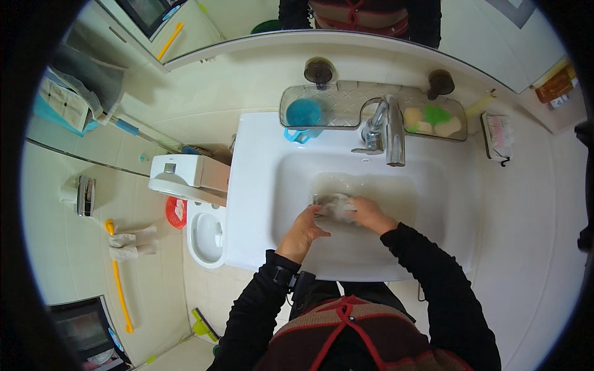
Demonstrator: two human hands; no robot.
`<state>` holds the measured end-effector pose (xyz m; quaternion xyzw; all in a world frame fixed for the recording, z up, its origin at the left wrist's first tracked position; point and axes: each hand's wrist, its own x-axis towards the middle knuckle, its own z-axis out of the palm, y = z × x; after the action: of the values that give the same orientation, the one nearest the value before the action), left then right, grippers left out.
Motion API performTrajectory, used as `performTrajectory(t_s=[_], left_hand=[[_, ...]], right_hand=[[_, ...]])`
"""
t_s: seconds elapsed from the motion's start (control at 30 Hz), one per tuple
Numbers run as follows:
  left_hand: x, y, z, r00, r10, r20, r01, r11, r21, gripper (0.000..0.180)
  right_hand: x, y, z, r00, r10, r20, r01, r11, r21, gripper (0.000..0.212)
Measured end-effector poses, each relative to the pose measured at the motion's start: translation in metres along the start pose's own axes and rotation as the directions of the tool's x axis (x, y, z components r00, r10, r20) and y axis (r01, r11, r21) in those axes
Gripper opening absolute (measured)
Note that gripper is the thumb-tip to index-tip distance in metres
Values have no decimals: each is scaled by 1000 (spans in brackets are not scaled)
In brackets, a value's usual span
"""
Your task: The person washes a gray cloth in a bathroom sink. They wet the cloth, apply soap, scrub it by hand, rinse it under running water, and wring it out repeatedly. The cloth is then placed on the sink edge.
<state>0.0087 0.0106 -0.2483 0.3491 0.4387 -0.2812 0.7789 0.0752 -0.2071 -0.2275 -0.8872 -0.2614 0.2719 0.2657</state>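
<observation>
A wet, greyish-white bundle that looks like cloth point(336, 207) lies in the shallow cloudy water of the white sink point(288, 232). My left hand point(301, 231) grips the bundle's left edge with its fingertips, the thumb standing apart toward me. On its right side my right hand point(369, 214) is closed over the bundle, fingers bent and slightly smeared by motion. Motion blur hides the bundle's exact shape. Behind it the chrome faucet point(395, 133) reaches over the basin, and no stream of water shows from it.
Along the wall behind the sink runs a clear shelf point(343, 93) with a blue cup point(302, 117) and soap pieces point(447, 127). A mirror point(247, 21) hangs above. To the left stand a toilet point(206, 238) and a red bin point(176, 212); a yellow grab bar point(119, 290) carries cloths.
</observation>
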Motion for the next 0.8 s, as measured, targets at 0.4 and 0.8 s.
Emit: performTrajectory(t_s=[0.4,0.8], left_hand=[[-20,16,61,996,23,90,5,952,-305,37],[-55,47,-18,978,150,-145,-180,959,-217,46]], right_hand=[[21,-71,-8,986,71,-152,49,743,668,33],[112,-79,-22,901,114,-418,317,482,817,31]])
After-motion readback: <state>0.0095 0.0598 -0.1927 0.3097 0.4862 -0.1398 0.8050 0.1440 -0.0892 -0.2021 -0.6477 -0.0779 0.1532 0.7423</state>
